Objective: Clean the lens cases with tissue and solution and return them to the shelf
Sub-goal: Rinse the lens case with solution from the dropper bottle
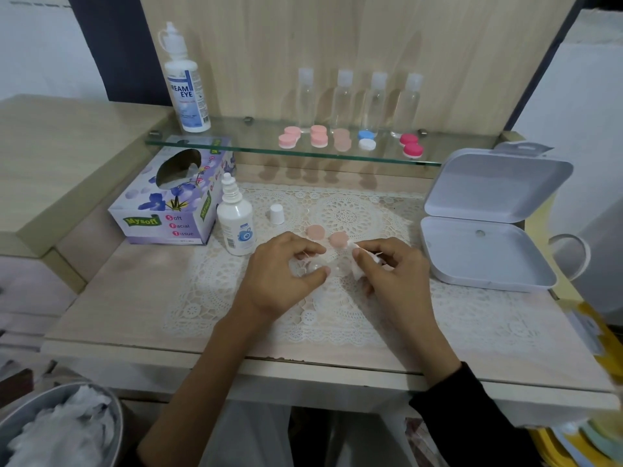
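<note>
Clear lens case (pixel 312 268), long axis left-right, pinched in left hand (pixel 286 267); right hand (pixel 387 267) grips wadded tissue (pixel 356 266) at its right end.

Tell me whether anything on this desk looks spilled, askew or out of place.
No spill shows. The small solution bottle stands uncapped, its white cap apart on the lace mat. Two peach lids lie off the clear case that the left hand holds while the right hand pinches tissue.
</note>
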Action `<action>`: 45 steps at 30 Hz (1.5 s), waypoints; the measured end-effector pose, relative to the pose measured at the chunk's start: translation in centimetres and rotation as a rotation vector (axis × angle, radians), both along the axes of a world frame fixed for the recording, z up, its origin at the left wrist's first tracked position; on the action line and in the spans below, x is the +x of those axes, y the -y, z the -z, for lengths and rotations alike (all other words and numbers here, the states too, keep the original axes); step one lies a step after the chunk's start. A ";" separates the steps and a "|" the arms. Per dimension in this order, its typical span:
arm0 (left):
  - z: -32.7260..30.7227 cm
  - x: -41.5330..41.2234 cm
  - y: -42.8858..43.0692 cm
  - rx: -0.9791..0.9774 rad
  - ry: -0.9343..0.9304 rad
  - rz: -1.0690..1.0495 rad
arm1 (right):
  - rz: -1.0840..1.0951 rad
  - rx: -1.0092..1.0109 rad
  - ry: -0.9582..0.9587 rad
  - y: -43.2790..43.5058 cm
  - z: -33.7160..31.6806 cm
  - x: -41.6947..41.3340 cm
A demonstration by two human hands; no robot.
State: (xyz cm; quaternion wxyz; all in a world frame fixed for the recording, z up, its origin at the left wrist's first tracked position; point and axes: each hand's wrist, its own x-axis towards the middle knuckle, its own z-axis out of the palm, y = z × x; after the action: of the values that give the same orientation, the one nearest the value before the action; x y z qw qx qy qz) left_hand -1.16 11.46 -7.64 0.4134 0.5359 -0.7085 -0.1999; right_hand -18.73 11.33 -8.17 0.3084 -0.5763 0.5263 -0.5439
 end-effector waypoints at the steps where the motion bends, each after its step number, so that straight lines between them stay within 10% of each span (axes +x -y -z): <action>1: -0.1 0.0 0.0 0.008 -0.020 -0.001 | 0.001 -0.010 -0.013 -0.1 -0.1 0.0; 14: -1.1 3.9 -2.3 -0.114 0.076 0.033 | -0.108 -0.210 -0.198 -2.8 -0.4 1.3; 45: 2.3 31.1 -21.2 -0.189 0.199 -0.742 | -0.962 -0.269 -0.174 -13.7 4.8 27.8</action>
State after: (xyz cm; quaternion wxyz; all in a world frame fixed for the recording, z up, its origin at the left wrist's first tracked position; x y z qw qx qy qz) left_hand 29.93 32.70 -9.89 0.4345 0.7317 -0.5187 0.0820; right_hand 9.10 25.04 -12.99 0.4020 -0.8312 0.1503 -0.3534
